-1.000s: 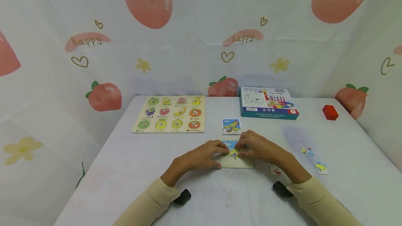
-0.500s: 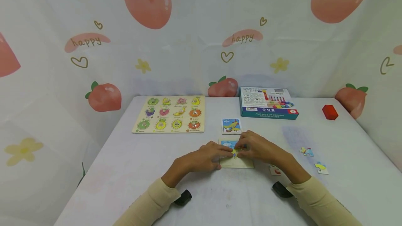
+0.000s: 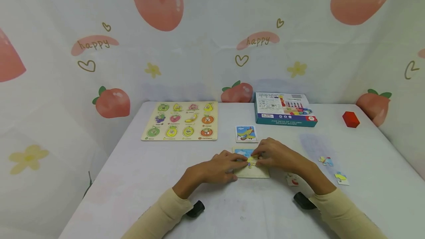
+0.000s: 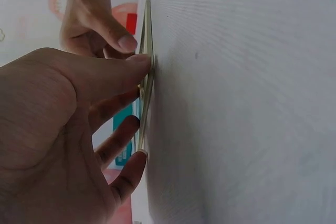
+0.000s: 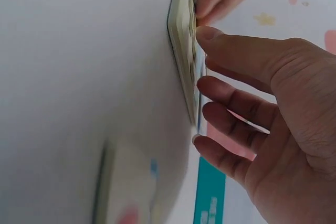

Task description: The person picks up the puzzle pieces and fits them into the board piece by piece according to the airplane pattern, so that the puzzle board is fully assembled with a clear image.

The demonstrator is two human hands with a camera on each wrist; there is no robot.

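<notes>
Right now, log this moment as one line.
left hand: touching puzzle | right hand: touching puzzle | airplane card: beyond puzzle | loose pieces: on table, right of puzzle

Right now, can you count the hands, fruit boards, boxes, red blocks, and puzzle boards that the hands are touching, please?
Hands: 2, the left hand and the right hand
Fruit board: 1
Box: 1
Red block: 1
Puzzle board under the hands: 1
Total: 6
</notes>
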